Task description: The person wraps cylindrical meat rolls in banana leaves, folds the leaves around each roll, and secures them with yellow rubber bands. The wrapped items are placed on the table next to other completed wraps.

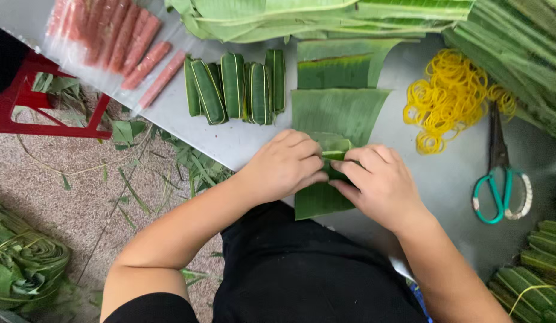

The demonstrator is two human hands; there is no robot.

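Both hands, left hand point(285, 164) and right hand point(376, 182), pinch a folded banana leaf point(318, 197) lying at the near edge of the metal table point(242, 140). Beyond sit finished leaf-wrapped rolls point(236, 87), with yellow rubber bands point(448, 98) and green-handled scissors point(501, 179) to the right.

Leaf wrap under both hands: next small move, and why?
Probably finish rolling the banana leaf piece closed, then reach for a yellow rubber band. Both the left hand and right hand pinch a half-folded leaf, and the finished wraps nearby are all banded.
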